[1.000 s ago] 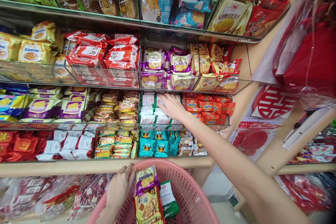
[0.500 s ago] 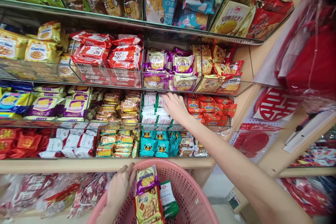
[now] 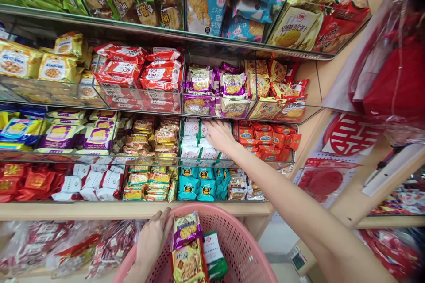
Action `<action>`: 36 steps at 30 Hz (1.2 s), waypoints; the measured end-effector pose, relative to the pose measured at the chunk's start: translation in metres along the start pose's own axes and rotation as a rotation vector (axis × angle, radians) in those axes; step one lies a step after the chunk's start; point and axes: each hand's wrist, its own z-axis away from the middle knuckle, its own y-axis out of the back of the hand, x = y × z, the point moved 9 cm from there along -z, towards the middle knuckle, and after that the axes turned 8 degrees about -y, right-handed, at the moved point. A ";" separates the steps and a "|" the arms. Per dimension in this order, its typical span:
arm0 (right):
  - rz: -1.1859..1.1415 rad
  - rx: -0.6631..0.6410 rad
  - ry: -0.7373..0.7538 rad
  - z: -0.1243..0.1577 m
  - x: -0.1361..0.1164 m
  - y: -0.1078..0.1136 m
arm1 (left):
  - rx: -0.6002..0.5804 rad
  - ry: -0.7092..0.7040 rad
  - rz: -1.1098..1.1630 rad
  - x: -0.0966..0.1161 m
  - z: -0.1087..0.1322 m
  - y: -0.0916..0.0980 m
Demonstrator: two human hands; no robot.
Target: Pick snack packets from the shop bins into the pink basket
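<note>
My left hand is closed over the near-left rim of a pink perforated plastic basket. Inside the basket lie a purple-edged cookie packet, a gold and red cookie packet and a white and green snack packet. My right hand reaches into a shelf compartment, palm down, its fingers stretched over white and green snack packets and touching them. The fingertips are partly hidden among the packets; no packet is lifted.
Clear divider panels front the shelves. Orange-red packets sit right of my right hand, and teal packets lie below it. Purple cookie packets stand on the shelf above. Wrapped red decorations hang at the right.
The view has shifted slightly, so the shelves appear a little lower and further right. My right hand stays over the white and green packets, and my left hand stays on the basket rim.
</note>
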 end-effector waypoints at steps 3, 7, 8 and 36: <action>0.020 -0.003 -0.011 -0.001 0.000 -0.001 | -0.003 0.001 0.011 -0.001 0.000 -0.001; 0.033 0.008 -0.021 0.003 -0.001 0.005 | 0.001 -0.007 -0.001 0.000 0.000 -0.002; 0.033 0.009 -0.026 0.004 -0.001 0.006 | 0.001 -0.012 -0.008 0.000 -0.001 -0.002; 0.083 0.037 0.080 0.013 -0.003 0.011 | 0.011 -0.023 -0.021 0.000 -0.001 0.000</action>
